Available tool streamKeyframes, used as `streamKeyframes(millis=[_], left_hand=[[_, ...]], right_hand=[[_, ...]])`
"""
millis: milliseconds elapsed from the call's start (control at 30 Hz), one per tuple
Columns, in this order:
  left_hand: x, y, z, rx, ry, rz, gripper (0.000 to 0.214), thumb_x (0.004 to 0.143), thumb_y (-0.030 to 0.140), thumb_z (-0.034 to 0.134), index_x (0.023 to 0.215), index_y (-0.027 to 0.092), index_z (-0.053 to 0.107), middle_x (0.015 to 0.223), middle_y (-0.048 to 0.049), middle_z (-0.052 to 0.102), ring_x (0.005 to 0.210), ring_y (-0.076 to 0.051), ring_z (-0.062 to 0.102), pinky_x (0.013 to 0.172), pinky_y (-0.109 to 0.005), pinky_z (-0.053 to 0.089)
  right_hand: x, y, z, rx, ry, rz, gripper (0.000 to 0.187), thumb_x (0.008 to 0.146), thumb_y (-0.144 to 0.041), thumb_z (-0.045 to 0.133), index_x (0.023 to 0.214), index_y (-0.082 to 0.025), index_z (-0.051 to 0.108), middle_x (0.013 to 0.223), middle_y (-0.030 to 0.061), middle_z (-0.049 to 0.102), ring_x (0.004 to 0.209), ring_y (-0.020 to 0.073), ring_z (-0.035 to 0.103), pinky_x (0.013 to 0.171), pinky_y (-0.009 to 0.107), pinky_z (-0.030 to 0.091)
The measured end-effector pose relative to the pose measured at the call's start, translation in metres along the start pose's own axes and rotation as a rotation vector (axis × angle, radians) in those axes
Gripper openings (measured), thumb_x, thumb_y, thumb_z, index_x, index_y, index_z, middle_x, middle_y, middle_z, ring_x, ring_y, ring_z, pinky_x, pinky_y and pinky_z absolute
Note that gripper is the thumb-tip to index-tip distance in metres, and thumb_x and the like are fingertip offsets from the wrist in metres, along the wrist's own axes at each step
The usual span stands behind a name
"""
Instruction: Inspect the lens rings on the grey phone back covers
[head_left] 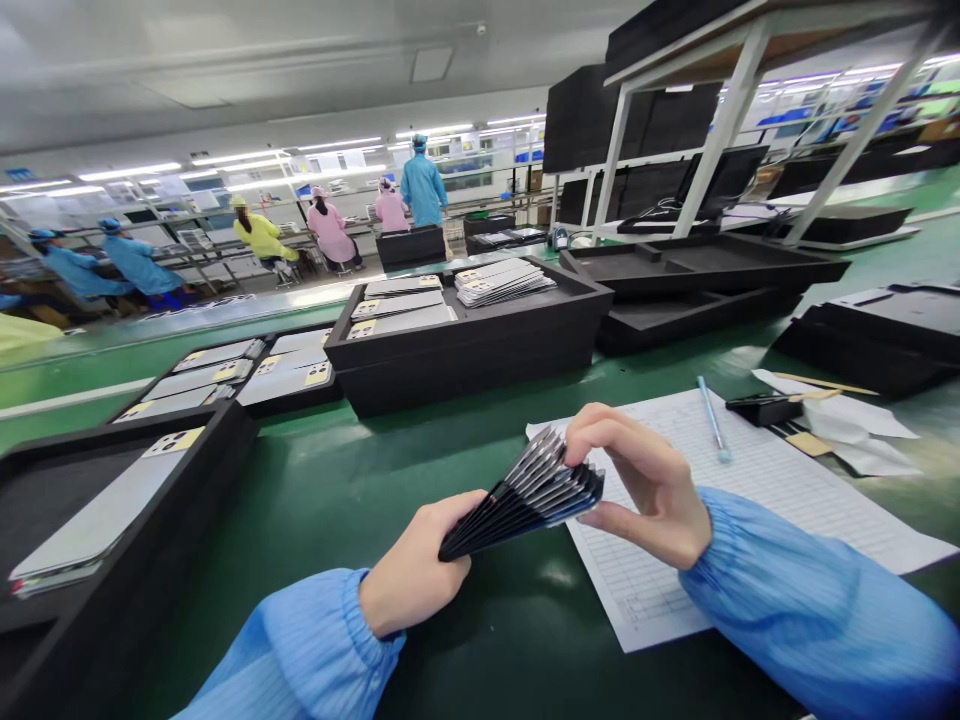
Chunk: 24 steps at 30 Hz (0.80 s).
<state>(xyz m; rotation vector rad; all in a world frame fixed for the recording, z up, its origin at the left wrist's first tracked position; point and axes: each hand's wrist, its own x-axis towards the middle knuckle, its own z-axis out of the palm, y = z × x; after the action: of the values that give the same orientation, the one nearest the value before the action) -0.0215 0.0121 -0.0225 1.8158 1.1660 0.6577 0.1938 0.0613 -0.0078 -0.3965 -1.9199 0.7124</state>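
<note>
A fanned stack of thin phone back panels (529, 490) is held over the green bench, edges towards me. My left hand (424, 560) is closed round the stack's lower left end, where the panels press together. At the spread right end, my right hand (641, 480) grips the stack between thumb and fingers. Both wrists are in blue sleeves. Below my right hand lies a printed form sheet (675, 590) with ruled rows. The panels' broad faces are mostly hidden.
A black tray (472, 345) of silver panels stands ahead, with a lower tray (292, 400) and a near-left tray (225, 470) beside it. Stacked black trays (705, 310) stand right. A pen (712, 420) lies on the paper. Several people (424, 190) work farther back.
</note>
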Motion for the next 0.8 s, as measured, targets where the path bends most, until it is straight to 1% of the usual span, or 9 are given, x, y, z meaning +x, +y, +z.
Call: streamKeyframes(millis=[200, 267, 333, 400, 500, 667, 733, 800], left_hand=[[-0.001, 0.001, -0.001, -0.011, -0.009, -0.004, 0.048, 0.051, -0.004, 0.031, 0.087, 0.014, 0.056, 0.079, 0.0017, 0.056, 0.077, -0.014, 0.050, 0.073, -0.023, 0.039], [-0.001, 0.002, -0.002, -0.032, -0.024, -0.007, 0.050, 0.051, -0.004, 0.032, 0.090, 0.015, 0.057, 0.083, 0.0017, 0.058, 0.077, -0.014, 0.051, 0.072, -0.022, 0.039], [-0.001, 0.002, -0.002, -0.056, -0.041, -0.007, 0.051, 0.051, -0.004, 0.032, 0.091, 0.015, 0.057, 0.086, 0.0015, 0.060, 0.080, -0.014, 0.053, 0.074, -0.022, 0.039], [-0.001, -0.001, -0.003, -0.074, -0.043, -0.025, 0.048, 0.051, -0.004, 0.034, 0.088, 0.014, 0.058, 0.085, 0.0007, 0.061, 0.081, -0.015, 0.054, 0.075, -0.023, 0.040], [0.000, -0.008, -0.004, -0.074, -0.033, -0.084, 0.040, 0.051, -0.001, 0.038, 0.083, 0.013, 0.058, 0.081, -0.0010, 0.061, 0.076, -0.016, 0.054, 0.070, -0.024, 0.042], [0.001, -0.014, -0.006, -0.070, -0.019, -0.122, 0.036, 0.053, 0.001, 0.041, 0.081, 0.013, 0.058, 0.079, -0.0019, 0.061, 0.073, -0.015, 0.054, 0.067, -0.025, 0.042], [0.001, -0.014, -0.006, -0.069, -0.016, -0.128, 0.036, 0.053, 0.001, 0.040, 0.081, 0.013, 0.058, 0.080, -0.0021, 0.061, 0.073, -0.015, 0.054, 0.067, -0.025, 0.042], [0.001, -0.014, -0.006, -0.072, -0.017, -0.131, 0.036, 0.053, 0.001, 0.040, 0.082, 0.013, 0.058, 0.081, -0.0024, 0.061, 0.074, -0.016, 0.054, 0.067, -0.025, 0.042]], right_hand=[[0.000, 0.002, 0.000, -0.023, -0.007, -0.029, 0.018, 0.068, -0.020, 0.060, 0.085, -0.018, 0.054, 0.078, 0.0045, 0.050, 0.069, 0.0187, 0.047, 0.059, 0.033, 0.041], [0.000, 0.002, -0.001, -0.021, -0.006, -0.003, 0.017, 0.069, -0.022, 0.059, 0.084, -0.018, 0.053, 0.077, 0.0044, 0.049, 0.069, 0.0188, 0.047, 0.060, 0.034, 0.040], [-0.001, 0.003, -0.002, -0.015, -0.021, 0.025, 0.016, 0.070, -0.023, 0.058, 0.084, -0.018, 0.052, 0.076, 0.0042, 0.049, 0.068, 0.0188, 0.047, 0.060, 0.034, 0.040], [-0.001, 0.003, -0.004, -0.032, -0.055, 0.020, 0.016, 0.072, -0.023, 0.058, 0.087, -0.019, 0.052, 0.076, 0.0041, 0.050, 0.069, 0.0186, 0.048, 0.060, 0.034, 0.040], [0.001, 0.005, -0.008, -0.067, -0.111, -0.015, 0.018, 0.074, -0.020, 0.058, 0.092, -0.019, 0.054, 0.080, 0.0049, 0.052, 0.070, 0.0183, 0.050, 0.061, 0.033, 0.042], [0.006, 0.005, -0.013, -0.093, -0.180, -0.014, 0.023, 0.077, -0.017, 0.056, 0.100, -0.022, 0.054, 0.088, 0.0059, 0.057, 0.080, 0.0201, 0.055, 0.070, 0.034, 0.045], [0.006, 0.005, -0.014, -0.112, -0.185, -0.008, 0.022, 0.078, -0.017, 0.056, 0.099, -0.023, 0.054, 0.089, 0.0053, 0.059, 0.083, 0.0206, 0.056, 0.073, 0.034, 0.045], [0.006, 0.006, -0.014, -0.106, -0.182, 0.012, 0.021, 0.078, -0.016, 0.056, 0.098, -0.023, 0.054, 0.088, 0.0049, 0.059, 0.083, 0.0206, 0.056, 0.073, 0.034, 0.045]])
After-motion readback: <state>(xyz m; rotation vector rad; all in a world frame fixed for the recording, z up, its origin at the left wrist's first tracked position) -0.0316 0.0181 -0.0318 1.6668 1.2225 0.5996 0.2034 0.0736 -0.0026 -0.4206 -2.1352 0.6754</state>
